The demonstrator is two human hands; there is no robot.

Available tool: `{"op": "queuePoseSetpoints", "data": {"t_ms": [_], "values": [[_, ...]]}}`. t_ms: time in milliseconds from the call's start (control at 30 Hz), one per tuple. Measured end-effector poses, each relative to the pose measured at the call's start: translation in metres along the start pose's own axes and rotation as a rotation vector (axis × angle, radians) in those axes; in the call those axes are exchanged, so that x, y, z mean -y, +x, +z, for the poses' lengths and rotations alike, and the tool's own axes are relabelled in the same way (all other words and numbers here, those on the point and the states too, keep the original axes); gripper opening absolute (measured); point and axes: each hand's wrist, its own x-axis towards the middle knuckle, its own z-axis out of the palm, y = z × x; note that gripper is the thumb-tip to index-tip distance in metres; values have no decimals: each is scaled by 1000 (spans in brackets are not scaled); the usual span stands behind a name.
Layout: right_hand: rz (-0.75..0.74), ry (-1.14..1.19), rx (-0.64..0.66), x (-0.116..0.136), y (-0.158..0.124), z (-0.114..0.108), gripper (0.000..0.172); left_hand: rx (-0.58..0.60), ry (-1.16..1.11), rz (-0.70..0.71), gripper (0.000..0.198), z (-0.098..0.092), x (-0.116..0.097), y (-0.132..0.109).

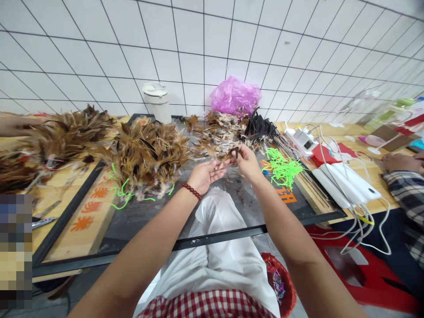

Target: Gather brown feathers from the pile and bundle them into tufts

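Feather in right hand, beside pile

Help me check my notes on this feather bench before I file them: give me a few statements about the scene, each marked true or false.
1. The right hand pinches a small bunch of feathers. True.
2. The bead bracelet is on the right wrist. False: it is on the left wrist, just behind the left hand.
3. The plastic bag by the wall is blue. False: it is pink.
4. The green cords lie to the right of both hands. True.
5. The white lidded cup stands by the tiled wall. True.
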Motion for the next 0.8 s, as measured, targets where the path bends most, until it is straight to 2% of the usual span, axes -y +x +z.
{"op": "queuePoseSetpoints", "data": {"t_ms": [167, 533, 600, 700, 733, 767, 800], "values": [[-20, -79, 24, -5, -1, 4, 23, 57, 55, -43, 13, 1, -1, -3], [-29, -130, 37, -1, -6, 9, 20, 61, 172, -71, 4, 1, 0, -4], [-81, -193, 27, 4, -5, 2, 19, 57, 180, -67, 4, 2, 0, -5], [-192, -441, -111, 19, -5, -22, 24, 28, 153, -36, 4, 3, 2, -5], [-196, -557, -192, 25, -6, -33, 24, 15, 143, -25, 4, 4, 2, -5], [-171, -686, -215, 32, -8, -44, 24, 3, 138, -16, 4, 4, 3, -5], [-133, -826, -178, 39, -11, -54, 21, -8, 136, -7, 5, 5, 3, -4]]}}
